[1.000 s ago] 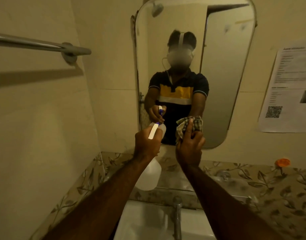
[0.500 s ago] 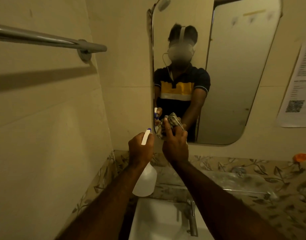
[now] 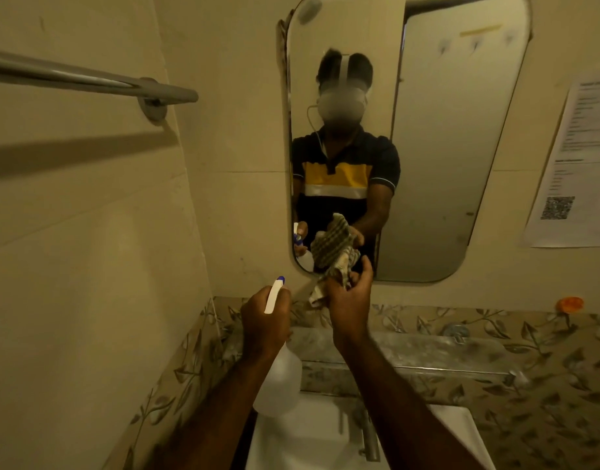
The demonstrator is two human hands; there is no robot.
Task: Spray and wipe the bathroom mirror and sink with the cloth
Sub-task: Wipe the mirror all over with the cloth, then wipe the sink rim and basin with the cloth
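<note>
A towel bar runs along the left wall. The left hand is curled round the neck of a spray bottle, nozzle aimed at the mirror. Just to its right, the right hand grips a bunched checked cloth at the mirror's lower left corner. The sink lies below both arms. A paper notice hangs at far right.
</note>
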